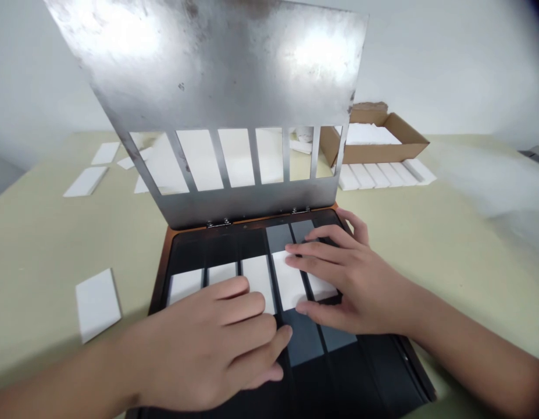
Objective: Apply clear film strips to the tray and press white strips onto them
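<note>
Left hand point(212, 349): back uppermost, fingers curled. Right hand point(345, 273): palm down, fingers spread (thumb set apart from the rest). Both forearms point(465, 331) are bare, angled inward from opposite sides.

1. Right hand point(352, 279) over the right part of the base point(339, 378); fingertips at the fourth card from the left.
2. Left hand point(217, 343) just left of it, over the base's nearer left part.
3. Row of cards point(257, 279) lying across the base, partly beneath and behind both hands.
4. Slotted plate point(229, 87) standing behind both hands, hinged at the base's far edge.
5. Single card point(98, 305) on the table point(478, 244), left of left hand; loose cards point(86, 181) farther beyond.
6. Box point(382, 153) beyond right hand; line of cards point(376, 174) just before it.
</note>
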Available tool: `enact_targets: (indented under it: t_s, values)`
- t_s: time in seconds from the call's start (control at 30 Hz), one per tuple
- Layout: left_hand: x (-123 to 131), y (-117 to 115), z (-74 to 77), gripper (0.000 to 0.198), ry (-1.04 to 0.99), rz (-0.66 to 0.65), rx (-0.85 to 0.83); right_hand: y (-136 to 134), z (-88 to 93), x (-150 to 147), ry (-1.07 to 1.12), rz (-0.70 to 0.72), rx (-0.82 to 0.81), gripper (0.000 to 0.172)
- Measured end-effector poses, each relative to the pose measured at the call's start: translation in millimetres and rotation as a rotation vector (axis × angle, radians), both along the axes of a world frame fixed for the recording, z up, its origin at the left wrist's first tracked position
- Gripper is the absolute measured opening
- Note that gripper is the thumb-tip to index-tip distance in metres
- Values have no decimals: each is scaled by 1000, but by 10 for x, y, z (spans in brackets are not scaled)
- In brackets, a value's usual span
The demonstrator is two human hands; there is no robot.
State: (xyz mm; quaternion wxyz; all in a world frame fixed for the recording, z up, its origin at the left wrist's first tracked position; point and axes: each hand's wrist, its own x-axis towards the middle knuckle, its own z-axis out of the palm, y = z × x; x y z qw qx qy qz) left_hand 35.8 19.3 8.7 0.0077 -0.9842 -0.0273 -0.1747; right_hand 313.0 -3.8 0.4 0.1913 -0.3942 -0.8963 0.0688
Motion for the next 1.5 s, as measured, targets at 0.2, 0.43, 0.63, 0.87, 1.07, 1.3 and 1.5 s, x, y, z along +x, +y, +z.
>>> enact_targets:
  t_s: [0.2, 0.43, 0.63, 0.87, 1.07, 1.3, 1.5]
  values:
    - [31, -1, -19, 35, 40, -2, -39, -19, 74, 6, -77, 38, -26, 53]
    - [-10, -14, -87, 49, 30, 95, -21, -33, 44, 11, -40, 89, 1, 92]
    - [-10, -11, -47, 46, -15, 243, 13, -40, 10, -68, -42, 13, 10, 59]
    - [-31, -28, 7, 22, -128, -32, 106, -6, 11, -98, 44, -42, -21, 37]
    - [-6, -31, -22, 25, -56, 94, 48, -7, 56, -96, 80, -57, -70, 28]
    - [-2, -12, -9, 29, -30, -4, 10, 20, 124, -19, -34, 20, -105, 50]
    - [18, -41, -9, 30, -52, -53, 54, 27, 81, -11, -81, 42, -7, 56]
